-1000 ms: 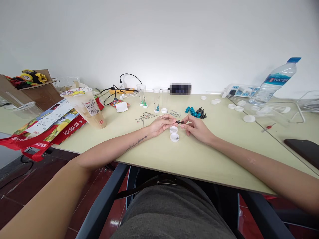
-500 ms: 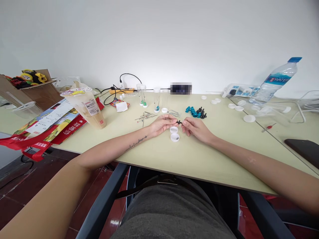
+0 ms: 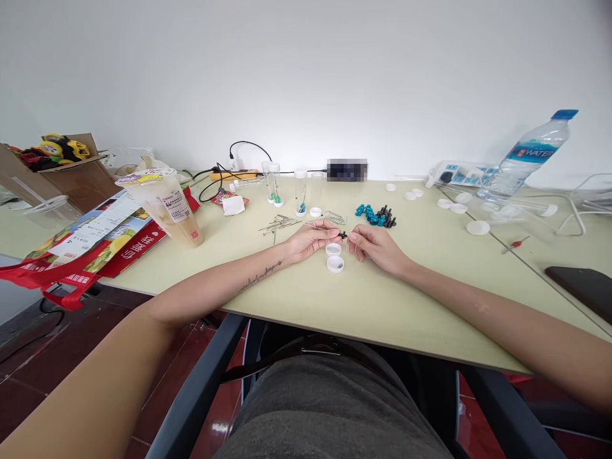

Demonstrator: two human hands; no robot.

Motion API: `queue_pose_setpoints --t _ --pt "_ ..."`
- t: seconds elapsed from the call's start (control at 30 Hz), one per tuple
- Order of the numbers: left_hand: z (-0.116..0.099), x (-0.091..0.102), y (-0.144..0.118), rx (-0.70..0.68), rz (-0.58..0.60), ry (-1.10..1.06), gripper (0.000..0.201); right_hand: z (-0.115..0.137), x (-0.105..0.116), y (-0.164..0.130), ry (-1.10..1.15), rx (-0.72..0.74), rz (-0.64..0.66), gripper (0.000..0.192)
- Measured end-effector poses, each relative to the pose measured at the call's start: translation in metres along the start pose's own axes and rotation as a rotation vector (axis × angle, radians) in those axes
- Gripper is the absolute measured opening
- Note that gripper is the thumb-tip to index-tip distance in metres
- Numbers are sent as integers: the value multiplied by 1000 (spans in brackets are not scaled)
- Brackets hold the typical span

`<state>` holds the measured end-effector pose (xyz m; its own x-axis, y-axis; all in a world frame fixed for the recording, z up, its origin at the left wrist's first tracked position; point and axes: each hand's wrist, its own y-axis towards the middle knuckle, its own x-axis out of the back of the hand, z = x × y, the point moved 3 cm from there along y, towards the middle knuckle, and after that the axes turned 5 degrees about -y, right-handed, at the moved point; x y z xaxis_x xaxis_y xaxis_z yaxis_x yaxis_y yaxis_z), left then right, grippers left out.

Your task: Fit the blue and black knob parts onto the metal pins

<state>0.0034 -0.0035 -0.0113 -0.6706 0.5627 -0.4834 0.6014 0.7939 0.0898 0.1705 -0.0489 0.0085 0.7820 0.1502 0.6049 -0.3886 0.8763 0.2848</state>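
Left hand pinched a small black part between thumb and fingers; right hand, fingers curled, was at the part's right end, grip there too small to tell. Part was held between the hands, above the tabletop. Just below it, two open white caps sat touching, the nearer one holding tiny dark bits. Behind the hands: thin wire pieces, plus a heap of blue and black screw-like pieces. Left, loose long pins lay fanned out. Farther back, clear tubes stood upright on white ends: the left pair had green-headed pins inside, the next tube had blue-headed ones. Outward left, a plastic cup held pale brown drink, and a cardboard box held colorful toys. Right side: scattered white lids and a clear bottle with water in it.
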Motion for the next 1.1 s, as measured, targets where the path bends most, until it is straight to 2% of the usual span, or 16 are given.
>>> queue_pose_setpoints --t 0.1,0.3,0.57,0.87,1.1 --pt "0 0 0 0 4 2 14 -1 -1 0 0 -1 21 36" --pt "-2 0 0 -7 -16 3 13 -2 1 0 15 -10 -75 27" --pt "-1 -1 0 -3 9 9 13 0 -1 0 11 -6 19 39" --pt "-2 -1 -1 -6 -13 -6 13 -2 0 0 64 4 -40 30" --pt "0 0 0 -6 2 5 13 -5 -1 1 25 -24 27 45"
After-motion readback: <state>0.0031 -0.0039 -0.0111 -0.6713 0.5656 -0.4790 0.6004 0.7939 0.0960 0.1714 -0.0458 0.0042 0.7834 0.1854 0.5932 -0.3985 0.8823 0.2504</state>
